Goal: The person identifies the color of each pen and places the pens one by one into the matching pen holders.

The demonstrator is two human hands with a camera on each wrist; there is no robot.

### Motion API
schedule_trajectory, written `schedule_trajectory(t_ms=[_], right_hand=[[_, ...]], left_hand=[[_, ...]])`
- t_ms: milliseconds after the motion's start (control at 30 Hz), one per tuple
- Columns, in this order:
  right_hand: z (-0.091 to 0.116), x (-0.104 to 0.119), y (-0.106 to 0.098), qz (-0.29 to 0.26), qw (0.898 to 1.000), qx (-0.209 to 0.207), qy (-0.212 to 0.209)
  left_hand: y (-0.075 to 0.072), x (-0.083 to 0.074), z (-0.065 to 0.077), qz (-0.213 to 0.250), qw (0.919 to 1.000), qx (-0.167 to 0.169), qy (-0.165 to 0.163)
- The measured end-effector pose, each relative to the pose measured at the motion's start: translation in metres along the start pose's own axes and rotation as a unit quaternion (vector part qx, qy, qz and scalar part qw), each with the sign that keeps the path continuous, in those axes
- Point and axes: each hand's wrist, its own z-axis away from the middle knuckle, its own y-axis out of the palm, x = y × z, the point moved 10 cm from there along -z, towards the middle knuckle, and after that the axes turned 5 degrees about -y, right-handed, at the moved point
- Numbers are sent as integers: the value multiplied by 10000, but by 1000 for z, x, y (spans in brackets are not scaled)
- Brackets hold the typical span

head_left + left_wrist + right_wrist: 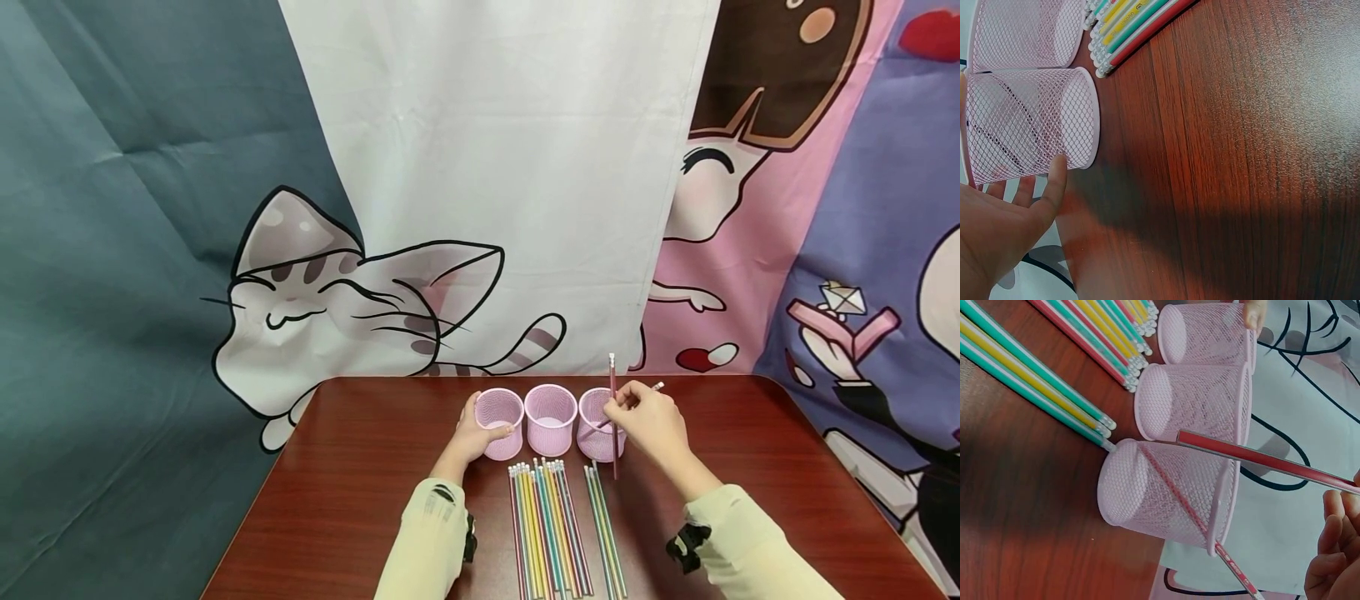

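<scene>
Three pink mesh pencil cups stand side by side at the back of the table. My left hand (pixel 471 432) holds the left cup (pixel 504 443), its thumb across the front and its fingers round the outer side. My right hand (pixel 651 415) pinches a red pencil (pixel 1241 451), held upright with its eraser end up. In the head view this pencil crosses in front of the right cup (pixel 594 448). Inside that cup leans another red pencil (pixel 1175 494), its eraser end sticking out past the rim. Between them stands the middle cup (pixel 551 437).
In front of the cups lies a wide row of striped pencils (pixel 543 533) in several colours, eraser ends toward the cups. To its right lie three more pencils (pixel 604 533), green and yellow. A printed cloth (pixel 510 167) hangs behind the brown table (pixel 360 500).
</scene>
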Motion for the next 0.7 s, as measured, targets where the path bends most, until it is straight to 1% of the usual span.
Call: schedule_trajectory(t_ms=[233,367,700], right_hand=[[-6,0,-11,-104,9997,-212,-15],[-8,-2,-16,-236,9992,-316,78],[-12,-17,-17,-924,9936,-509,402]], left_hand=[[-1,-1,1,-4,10000,-10,-15],[-1,-2,2,15,10000,-11,-1],[-1,-1,2,21,10000,-11,-16]])
